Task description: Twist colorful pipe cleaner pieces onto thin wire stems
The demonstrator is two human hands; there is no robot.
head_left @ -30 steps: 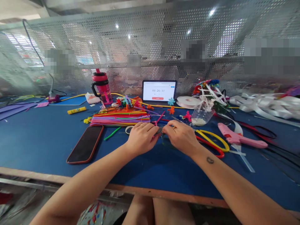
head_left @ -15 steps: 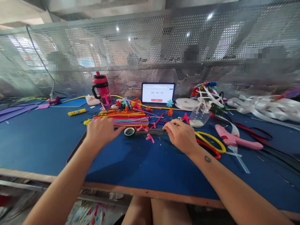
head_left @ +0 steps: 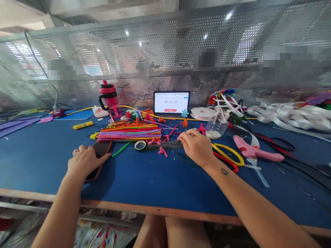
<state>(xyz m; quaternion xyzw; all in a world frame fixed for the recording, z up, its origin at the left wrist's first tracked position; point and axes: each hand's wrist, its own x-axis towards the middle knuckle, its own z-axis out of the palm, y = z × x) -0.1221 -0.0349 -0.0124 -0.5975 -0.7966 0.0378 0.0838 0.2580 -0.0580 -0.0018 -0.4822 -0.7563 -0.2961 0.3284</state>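
Note:
My left hand (head_left: pixel 84 160) spans a dark phone (head_left: pixel 102 148) with a reddish edge, thumb across its right side and fingers at its left. Just right of the phone lies a short green pipe cleaner (head_left: pixel 120 150). My right hand (head_left: pixel 197 146) is closed in a pinch at the right end of thin dark wire stems (head_left: pixel 168 145); what the fingertips hold is too small to make out. Between the hands are a roll of tape (head_left: pixel 140 146), bent pink pipe-cleaner pieces (head_left: pixel 162 151) and a bundle of coloured pipe cleaners (head_left: pixel 129 133).
Scissors with yellow and red handles (head_left: pixel 230 155) lie beside my right wrist, left of a pink glue gun (head_left: pixel 256 150). Behind stand a pink bottle (head_left: pixel 111 100), a tablet showing a timer (head_left: pixel 171 102) and a clear cup (head_left: pixel 216 128). White ribbon (head_left: pixel 289 117) is heaped at right.
My left hand has moved left and nearer from over the pipe-cleaner bundle onto the phone, which has shifted right. The green pipe cleaner now shows. My right hand stays pinched in nearly the same place.

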